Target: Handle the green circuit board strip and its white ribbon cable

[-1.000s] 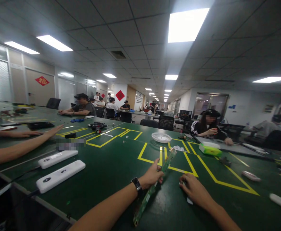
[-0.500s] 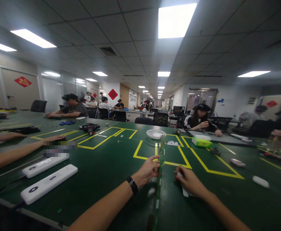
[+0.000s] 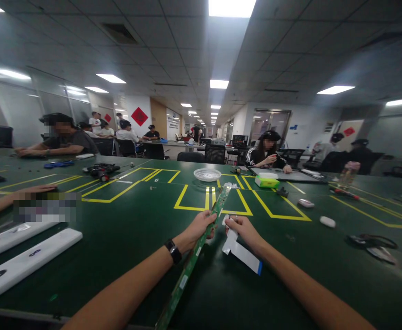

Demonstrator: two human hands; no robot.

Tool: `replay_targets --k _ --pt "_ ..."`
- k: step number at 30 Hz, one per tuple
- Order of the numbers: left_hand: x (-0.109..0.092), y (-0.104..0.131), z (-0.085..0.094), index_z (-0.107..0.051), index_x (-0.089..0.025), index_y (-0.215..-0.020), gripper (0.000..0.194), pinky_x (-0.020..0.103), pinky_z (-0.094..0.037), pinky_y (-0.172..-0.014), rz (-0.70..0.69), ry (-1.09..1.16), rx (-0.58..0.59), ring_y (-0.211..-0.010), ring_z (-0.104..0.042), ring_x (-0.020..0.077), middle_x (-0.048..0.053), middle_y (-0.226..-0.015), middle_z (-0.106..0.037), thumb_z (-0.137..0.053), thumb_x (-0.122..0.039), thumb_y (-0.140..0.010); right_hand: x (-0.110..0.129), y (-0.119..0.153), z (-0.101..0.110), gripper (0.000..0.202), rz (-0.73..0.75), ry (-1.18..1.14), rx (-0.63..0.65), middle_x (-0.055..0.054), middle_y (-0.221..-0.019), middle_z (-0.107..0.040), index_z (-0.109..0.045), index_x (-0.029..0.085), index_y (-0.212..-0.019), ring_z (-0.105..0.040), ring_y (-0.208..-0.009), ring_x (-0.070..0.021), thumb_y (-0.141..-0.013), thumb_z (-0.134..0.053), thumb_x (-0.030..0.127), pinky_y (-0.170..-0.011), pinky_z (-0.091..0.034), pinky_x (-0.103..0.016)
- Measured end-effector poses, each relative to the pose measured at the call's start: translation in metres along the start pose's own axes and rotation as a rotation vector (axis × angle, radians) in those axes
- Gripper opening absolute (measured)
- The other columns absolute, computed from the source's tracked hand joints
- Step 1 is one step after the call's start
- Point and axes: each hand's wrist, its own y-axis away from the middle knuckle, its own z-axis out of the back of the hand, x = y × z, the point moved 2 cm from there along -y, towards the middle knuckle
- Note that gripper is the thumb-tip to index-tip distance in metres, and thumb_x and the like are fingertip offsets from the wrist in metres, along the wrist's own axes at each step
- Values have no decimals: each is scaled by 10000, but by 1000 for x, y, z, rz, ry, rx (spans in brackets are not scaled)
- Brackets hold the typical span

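My left hand (image 3: 201,225) is closed around a long, narrow green circuit board (image 3: 194,260), which slants from the lower middle up toward the basket. Components and pale labels show on its face. Just right of the board, my right hand (image 3: 244,229) pinches a white ribbon cable (image 3: 245,256) near its upper end. The cable is folded and hangs down to the right, ending in a blue tip. Whether it touches the board is hard to make out.
Beyond my hands stands a white plastic basket (image 3: 207,171). White power strips (image 3: 32,261) lie at left, near another person's hand (image 3: 36,189). Farther right are a green-and-white packet (image 3: 267,182), a white oval object (image 3: 327,222) and a dark cable (image 3: 373,241). Co-workers sit across the table.
The board has turned from edge-on to slanted, showing its component face. My right hand has come up and left beside it, with the ribbon cable now plainly visible. My view has shifted right.
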Motion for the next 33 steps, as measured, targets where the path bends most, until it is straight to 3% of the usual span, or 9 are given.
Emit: replay_targets --k 6,18,25,33 --pt "7 2 -6 -437 -191 -934 368 147 -317 -407 -31 -33 74 -440 -421 41 -43 -675 -527 -597 -501 -815 -3 1 -1 417 9 -48 3 21 -544 -561 -609 129 -675 -421 -459 -81 -763 -648 535 -469 -292 -209" --pt "2 8 -9 -430 -183 -972 410 160 -350 -414 -80 -144 84 -465 -436 57 -34 -689 -534 -550 -549 -831 -3 0 0 397 16 -5 -67 15 -529 -577 -621 137 -634 -446 -453 -95 -773 -625 510 -475 -317 -219" --pt "0 14 -7 -456 -179 -1129 469 183 -352 -432 -124 -343 267 -482 -423 64 -11 -736 -528 -414 -584 -894 -2 0 0 459 61 36 18 13 -525 -558 -614 139 -590 -430 -464 -89 -794 -590 549 -480 -299 -219" --pt "-10 21 -8 -408 -184 -1247 480 269 -448 -647 -103 -408 434 -706 -505 127 43 -938 -548 -440 -524 -910 -4 2 5 493 64 54 130 16 -548 -549 -608 135 -620 -444 -482 -91 -808 -568 589 -500 -317 -223"
